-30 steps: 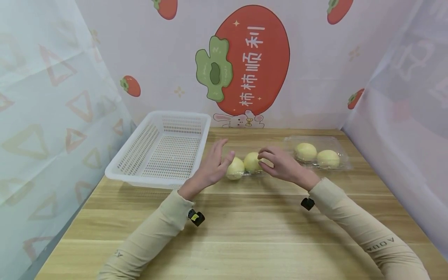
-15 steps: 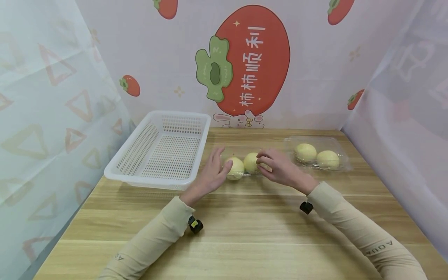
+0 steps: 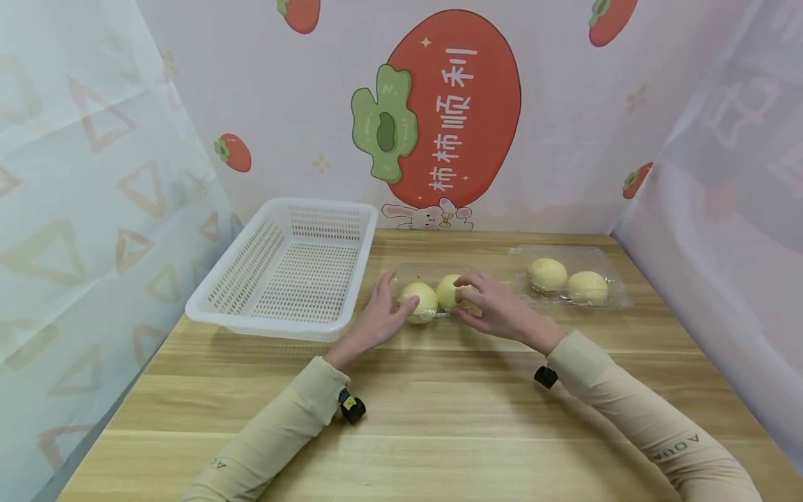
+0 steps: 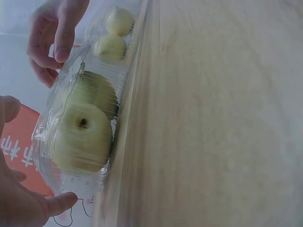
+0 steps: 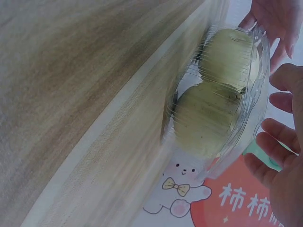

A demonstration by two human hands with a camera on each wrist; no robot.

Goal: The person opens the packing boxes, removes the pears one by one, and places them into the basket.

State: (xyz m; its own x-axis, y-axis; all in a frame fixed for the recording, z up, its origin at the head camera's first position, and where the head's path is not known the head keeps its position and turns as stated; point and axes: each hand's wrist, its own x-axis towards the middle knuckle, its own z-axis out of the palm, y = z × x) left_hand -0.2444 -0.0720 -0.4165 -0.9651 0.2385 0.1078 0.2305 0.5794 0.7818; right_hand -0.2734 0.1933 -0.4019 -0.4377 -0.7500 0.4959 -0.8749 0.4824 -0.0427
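A clear plastic box (image 3: pixel 433 270) with two round, pale yellow fruits, perhaps pears, lies on the table between both hands. The left fruit (image 3: pixel 422 301) shows a dark blossom end in the left wrist view; the right hand partly covers the right fruit (image 3: pixel 447 291) in the head view. My left hand (image 3: pixel 379 317) is at the box's left end, fingers extended and thumb spread, its thumb tip close to the corner. At the other end my right hand (image 3: pixel 498 307) has its fingers loosely bent beside the rim, holding nothing. Whether either hand touches the plastic I cannot tell.
A white slotted basket (image 3: pixel 276 328) stands to the left with nothing in it. Another clear box (image 3: pixel 583 254) with two similar fruits lies at the back right. Behind the wooden table (image 3: pixel 452 432) rises a printed backdrop (image 3: pixel 564 139), with hanging sheets on both sides.
The left fingers have come down a little toward me along the box's end. My right hand has shifted slightly left and nearer. The box and fruits stay about where they were.
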